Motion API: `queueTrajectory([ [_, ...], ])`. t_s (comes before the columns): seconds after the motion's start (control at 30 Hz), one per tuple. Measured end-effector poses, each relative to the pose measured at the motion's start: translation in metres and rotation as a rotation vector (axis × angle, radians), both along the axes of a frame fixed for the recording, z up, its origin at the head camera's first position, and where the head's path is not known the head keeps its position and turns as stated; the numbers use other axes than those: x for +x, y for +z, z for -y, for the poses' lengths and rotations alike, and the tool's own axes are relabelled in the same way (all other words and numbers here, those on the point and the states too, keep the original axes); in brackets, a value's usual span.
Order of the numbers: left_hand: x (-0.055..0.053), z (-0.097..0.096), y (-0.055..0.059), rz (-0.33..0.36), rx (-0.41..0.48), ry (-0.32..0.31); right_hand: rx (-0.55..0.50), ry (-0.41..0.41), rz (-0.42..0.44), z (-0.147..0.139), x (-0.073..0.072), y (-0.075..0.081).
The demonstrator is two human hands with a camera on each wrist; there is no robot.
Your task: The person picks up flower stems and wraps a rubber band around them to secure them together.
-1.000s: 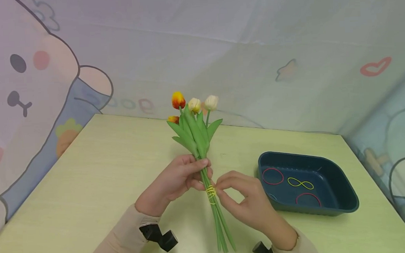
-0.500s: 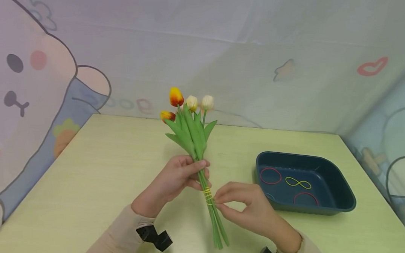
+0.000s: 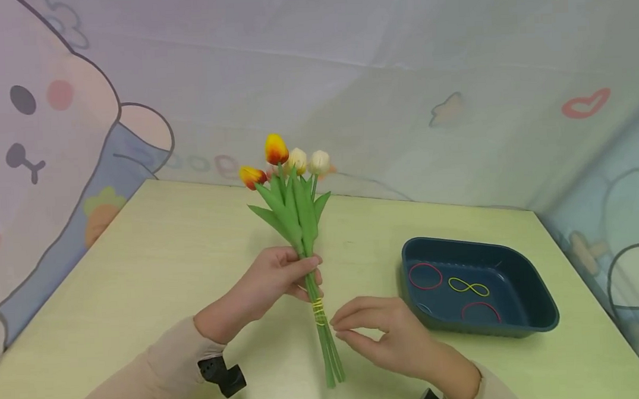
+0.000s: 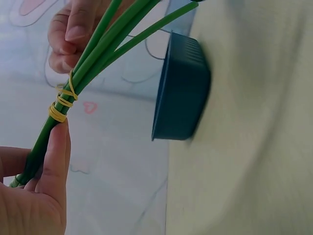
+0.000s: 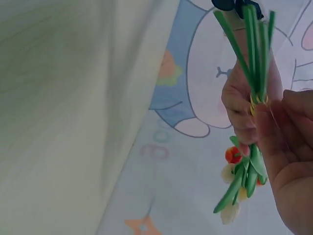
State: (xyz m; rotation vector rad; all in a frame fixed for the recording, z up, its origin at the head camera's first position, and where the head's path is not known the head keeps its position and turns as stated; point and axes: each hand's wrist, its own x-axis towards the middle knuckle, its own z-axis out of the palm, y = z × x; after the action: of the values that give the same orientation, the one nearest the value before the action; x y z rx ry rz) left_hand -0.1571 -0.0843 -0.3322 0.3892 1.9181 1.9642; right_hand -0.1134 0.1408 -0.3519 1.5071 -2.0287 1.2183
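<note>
In the head view, my left hand (image 3: 269, 282) grips the green stems of a bunch of tulips (image 3: 304, 218) just below the leaves. The blooms are orange-yellow and cream, and the stem ends splay slightly. A yellow rubber band (image 3: 318, 312) is wound several times round the stems below that hand; the left wrist view shows its loops (image 4: 61, 105) beside my thumb. My right hand (image 3: 387, 336) is just right of the banded stems, its fingers and thumb bent toward each other with a small gap. Nothing shows between them.
A dark blue plastic basin (image 3: 535, 300) stands on the pale table (image 3: 140, 261) to the right. Inside lie red rubber bands (image 3: 426, 276), a yellow one (image 3: 468, 287) twisted into a figure eight, and a partly hidden bluish one. A printed cloth (image 3: 346, 73) hangs behind.
The left hand and bouquet have shifted left, and the tulips have spread a little. The right hand has come away from the band and sits slightly lower.
</note>
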Motion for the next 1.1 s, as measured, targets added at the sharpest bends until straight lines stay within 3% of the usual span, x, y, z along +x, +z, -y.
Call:
queueTrajectory([
  [0.23, -0.005, 0.019, 0.011, -0.021, -0.128, 0.009, 0.07, -0.047, 0.024, -0.029, -0.004, 0.01],
  [0.43, -0.014, 0.043, 0.016, -0.055, -0.277, 0.036, 0.109, -0.205, 0.055, -0.063, -0.006, 0.016],
  [0.6, -0.02, 0.064, 0.016, -0.055, -0.338, 0.045, 0.146, -0.392, 0.078, -0.092, -0.002, 0.014],
  [0.87, -0.031, 0.088, -0.001, -0.008, -0.388, 0.069, 0.123, -0.629, 0.109, -0.125, 0.006, -0.005],
  [1.1, -0.04, 0.1, -0.024, 0.059, -0.368, 0.074, 0.158, -0.699, 0.208, -0.141, 0.007, -0.025],
])
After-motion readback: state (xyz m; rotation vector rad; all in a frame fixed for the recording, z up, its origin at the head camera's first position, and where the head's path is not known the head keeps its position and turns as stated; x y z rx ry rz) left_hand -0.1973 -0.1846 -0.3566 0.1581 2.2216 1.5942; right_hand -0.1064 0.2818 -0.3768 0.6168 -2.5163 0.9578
